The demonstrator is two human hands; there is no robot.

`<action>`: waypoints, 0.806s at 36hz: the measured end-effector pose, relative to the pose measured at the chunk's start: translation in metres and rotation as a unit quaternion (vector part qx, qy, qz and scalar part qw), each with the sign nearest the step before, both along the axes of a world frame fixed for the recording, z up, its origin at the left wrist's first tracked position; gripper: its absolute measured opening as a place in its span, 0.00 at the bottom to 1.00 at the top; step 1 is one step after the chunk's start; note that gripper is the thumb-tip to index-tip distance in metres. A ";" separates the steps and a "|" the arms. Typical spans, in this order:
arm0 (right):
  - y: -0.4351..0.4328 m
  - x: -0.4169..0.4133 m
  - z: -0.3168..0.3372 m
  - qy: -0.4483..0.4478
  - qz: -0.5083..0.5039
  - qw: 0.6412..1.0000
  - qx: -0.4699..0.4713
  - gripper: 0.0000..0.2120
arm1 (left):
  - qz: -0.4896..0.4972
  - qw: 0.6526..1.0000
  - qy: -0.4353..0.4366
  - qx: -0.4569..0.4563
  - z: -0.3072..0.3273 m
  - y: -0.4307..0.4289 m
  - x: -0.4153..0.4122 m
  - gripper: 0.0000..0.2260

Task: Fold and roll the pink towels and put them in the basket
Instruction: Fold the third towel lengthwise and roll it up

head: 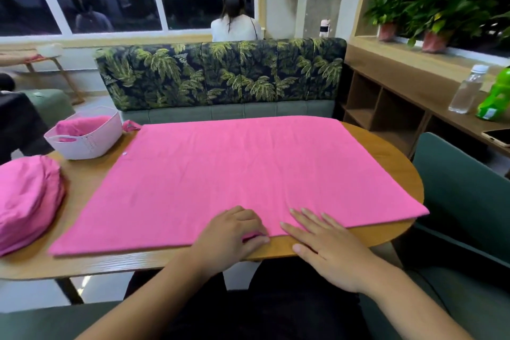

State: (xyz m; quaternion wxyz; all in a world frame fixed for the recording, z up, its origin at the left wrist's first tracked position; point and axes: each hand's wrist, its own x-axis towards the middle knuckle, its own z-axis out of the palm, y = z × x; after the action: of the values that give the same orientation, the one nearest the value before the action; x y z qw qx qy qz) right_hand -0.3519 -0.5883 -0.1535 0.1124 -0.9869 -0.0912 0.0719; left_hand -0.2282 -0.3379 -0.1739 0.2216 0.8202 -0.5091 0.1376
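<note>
My pink towel [234, 174] lies flat, just right of the basket [91, 143]. My left hand [234, 232] seems to pinch its edge farthest from the basket. My right hand [323, 240] lies flat and open. I should lift evenly for 1 neat fold.

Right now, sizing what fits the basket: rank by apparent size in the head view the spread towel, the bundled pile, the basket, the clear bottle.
1. spread towel
2. bundled pile, nearer the camera and cropped, so unsure against basket
3. basket
4. clear bottle
</note>
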 end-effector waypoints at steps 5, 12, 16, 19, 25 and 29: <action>0.003 -0.003 0.006 0.001 -0.016 0.998 0.066 0.20 | 0.045 0.997 -0.065 0.008 -0.003 -0.003 -0.004 0.12; 0.023 0.013 0.024 -0.120 -0.071 0.990 -0.009 0.23 | 0.129 0.990 -0.039 0.037 0.002 -0.009 -0.010 0.15; 0.014 0.021 0.011 -0.167 -0.053 0.983 -0.054 0.16 | 0.129 0.989 -0.057 0.052 0.003 -0.008 -0.012 0.14; -0.005 0.017 0.006 -0.173 -0.076 0.979 -0.077 0.13 | 0.096 0.991 -0.041 0.082 0.004 -0.002 -0.012 0.15; -0.044 -0.002 0.023 -0.110 -0.107 0.982 -0.108 0.20 | 0.139 0.977 -0.092 0.136 0.005 0.042 0.006 0.05; -0.059 -0.004 0.034 -0.071 -0.137 0.981 -0.120 0.19 | 0.225 0.957 -0.005 0.181 0.016 0.090 0.009 0.10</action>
State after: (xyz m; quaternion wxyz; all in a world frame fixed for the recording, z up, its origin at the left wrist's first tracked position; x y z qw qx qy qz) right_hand -0.3555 -0.6474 -0.1192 -0.0051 -0.9989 0.0463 -0.0040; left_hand -0.2193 -0.2481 -0.1581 0.0302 0.9392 -0.3290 0.0933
